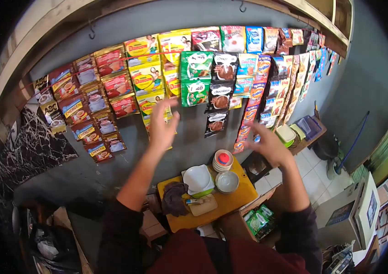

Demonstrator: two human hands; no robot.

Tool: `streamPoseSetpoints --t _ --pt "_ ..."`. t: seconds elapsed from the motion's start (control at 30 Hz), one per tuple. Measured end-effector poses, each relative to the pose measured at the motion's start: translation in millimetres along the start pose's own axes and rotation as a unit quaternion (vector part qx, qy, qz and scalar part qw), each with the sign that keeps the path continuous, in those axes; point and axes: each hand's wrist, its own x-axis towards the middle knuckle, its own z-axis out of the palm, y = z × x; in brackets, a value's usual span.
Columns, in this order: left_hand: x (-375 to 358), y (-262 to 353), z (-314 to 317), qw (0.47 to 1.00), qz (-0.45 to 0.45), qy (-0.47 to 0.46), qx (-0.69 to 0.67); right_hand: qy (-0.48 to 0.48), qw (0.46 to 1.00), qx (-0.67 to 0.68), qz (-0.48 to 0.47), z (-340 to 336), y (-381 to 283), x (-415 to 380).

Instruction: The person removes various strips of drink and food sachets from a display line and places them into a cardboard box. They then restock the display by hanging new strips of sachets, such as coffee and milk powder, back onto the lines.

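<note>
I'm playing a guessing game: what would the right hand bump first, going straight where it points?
The right hand would probably meet the hanging Ovaltine packets first, though depth is unclear.

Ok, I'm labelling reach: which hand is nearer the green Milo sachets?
Left. The left hand is raised just below and left of the green Milo sachets in view; the right hand is farther off, lower and to their right.

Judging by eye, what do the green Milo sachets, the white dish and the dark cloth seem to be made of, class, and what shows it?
Green Milo sachets: probably thin plastic or foil film, glossy, with pale highlights on the printed surface. White dish: smooth, perhaps ceramic or plastic; its even colour leaves that open. Dark cloth: fabric, matte, given its soft, bunched folds.
</note>
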Motion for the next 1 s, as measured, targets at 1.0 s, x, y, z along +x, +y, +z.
streamPoseSetpoints --t 1.0 --pt "107 -29 28 0.976 -0.205 -0.031 -0.068 0.220 0.923 0.314 0.039 -14 -21 201"
